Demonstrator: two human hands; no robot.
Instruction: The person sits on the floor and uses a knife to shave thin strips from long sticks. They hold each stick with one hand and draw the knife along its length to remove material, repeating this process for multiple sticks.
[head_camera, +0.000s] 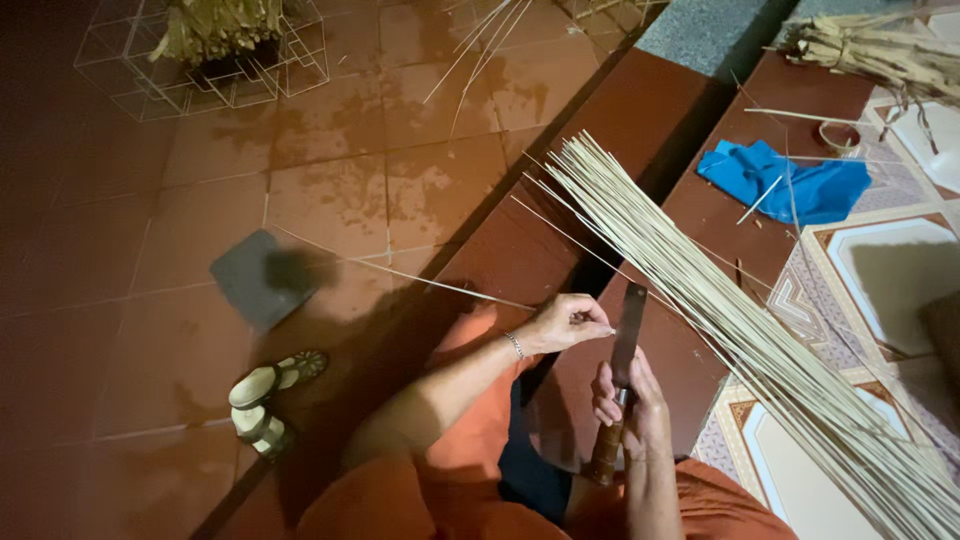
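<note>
The right hand (632, 400) is clenched round the wooden handle of a knife (622, 372), blade pointing up and away, while the left hand (566, 322) pinches a thin bamboo strip (400, 272) against the blade's edge — the strip runs out leftward over the floor. From the head camera this sliver looks very light, springy and easily snapped, so a hold close to the blade seems wisest. Just beside the hands a big bundle of pale splints (740, 330) fans across a dark red step (640, 120). A blue cloth (790, 185) lies beyond it. Glossy red floor tiles (330, 190) — a sandalled foot (265, 395), a grey square block (262, 278) — fill the left.
</note>
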